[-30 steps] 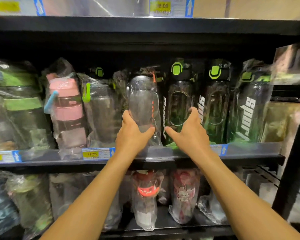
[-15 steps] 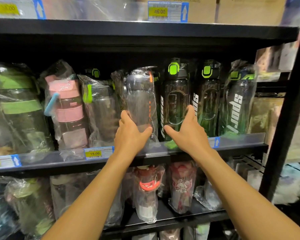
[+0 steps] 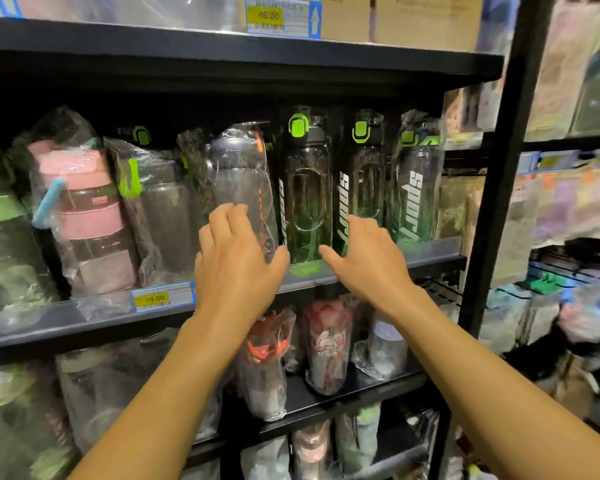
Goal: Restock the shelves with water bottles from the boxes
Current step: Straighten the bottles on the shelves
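Our left hand [image 3: 236,265] lies spread against the lower front of the plastic-wrapped grey bottle [image 3: 238,174]. The fingers are loose and slightly bent on the wrap, and the thumb is out to the right by its foot, so the hand does not look clamped round it. That bottle stands upright on the middle shelf [image 3: 84,315], its long axis vertical, directly beyond and above the left hand. It is packed between the green-strapped bottle [image 3: 160,209] and the green-capped bottle [image 3: 305,181]. Our right hand [image 3: 364,261] is open and empty, fingers apart, thumb pointing left at the green-capped bottle's base. We cannot tell whether its fingertips touch anything. We judge the left hand the nearer, so any nudge deeper into the row would fall to it, straight away from us.
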Demonstrator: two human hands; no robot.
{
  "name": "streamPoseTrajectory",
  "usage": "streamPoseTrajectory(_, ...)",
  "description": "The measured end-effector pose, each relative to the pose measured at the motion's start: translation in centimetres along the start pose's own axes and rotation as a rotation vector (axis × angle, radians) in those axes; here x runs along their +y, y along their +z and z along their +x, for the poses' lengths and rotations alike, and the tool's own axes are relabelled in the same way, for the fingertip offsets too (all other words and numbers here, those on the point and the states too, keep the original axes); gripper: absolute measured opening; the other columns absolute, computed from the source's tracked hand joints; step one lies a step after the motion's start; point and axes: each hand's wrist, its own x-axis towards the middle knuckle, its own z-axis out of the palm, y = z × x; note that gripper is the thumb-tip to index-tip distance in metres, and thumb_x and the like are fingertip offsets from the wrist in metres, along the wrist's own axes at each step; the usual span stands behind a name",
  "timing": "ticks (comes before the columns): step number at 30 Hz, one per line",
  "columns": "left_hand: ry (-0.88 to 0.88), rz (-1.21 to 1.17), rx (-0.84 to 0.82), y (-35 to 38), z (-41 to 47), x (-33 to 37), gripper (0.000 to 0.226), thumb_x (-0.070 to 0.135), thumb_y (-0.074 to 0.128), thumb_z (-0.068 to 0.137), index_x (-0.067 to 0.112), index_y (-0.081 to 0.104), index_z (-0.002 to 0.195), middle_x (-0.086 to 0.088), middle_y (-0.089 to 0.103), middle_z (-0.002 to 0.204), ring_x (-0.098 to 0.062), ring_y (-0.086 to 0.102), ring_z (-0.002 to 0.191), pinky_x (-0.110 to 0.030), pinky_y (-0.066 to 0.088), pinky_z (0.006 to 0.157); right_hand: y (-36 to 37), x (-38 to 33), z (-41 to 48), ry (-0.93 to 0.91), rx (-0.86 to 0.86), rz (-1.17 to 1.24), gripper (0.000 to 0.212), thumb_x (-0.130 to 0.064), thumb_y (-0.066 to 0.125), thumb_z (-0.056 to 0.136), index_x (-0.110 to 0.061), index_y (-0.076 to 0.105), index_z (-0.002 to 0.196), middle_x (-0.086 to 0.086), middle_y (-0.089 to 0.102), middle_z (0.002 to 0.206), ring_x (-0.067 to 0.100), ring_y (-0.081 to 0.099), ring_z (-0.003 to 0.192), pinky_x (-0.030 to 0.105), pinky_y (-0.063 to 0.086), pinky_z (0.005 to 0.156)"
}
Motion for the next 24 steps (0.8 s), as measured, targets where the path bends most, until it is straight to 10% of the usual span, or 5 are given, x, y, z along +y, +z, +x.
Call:
streamPoseTrajectory(11, 0.18, 0.096, -0.239, 8.9, 1.5, 10.7, 0.06, 0.046, 0.059, 0.097, 0.013, 0.042, 0.144, -0.007, 0.045, 0.144, -0.032, 0.041, 0.131, -0.042, 0.044, 0.093, -3.4, 11.0, 2.0, 0.058, -0.012, -0.104, 0.073, -0.061, 0.054, 0.097, -0.008, 0.042, 0.145, 0.016, 0.048, 0.141, 0.038, 0.046, 0.129, 0.048, 0.047, 0.098)
streamPoseTrajectory(24, -0.341, -0.255, -0.096, 18.1, 8.1, 14.8, 0.118, 0.053, 0.076, 0.086, 0.018, -0.008, 0.162, -0.006, 0.011, 0.169, -0.036, 0.029, 0.148, -0.05, 0.039, 0.107, -1.4, 19.7, 10.8, 0.122, -0.067, 0.277, 0.121, -0.068, 0.064, 0.088, -0.009, -0.012, 0.161, 0.018, 0.014, 0.166, 0.04, 0.034, 0.145, 0.048, 0.039, 0.111)
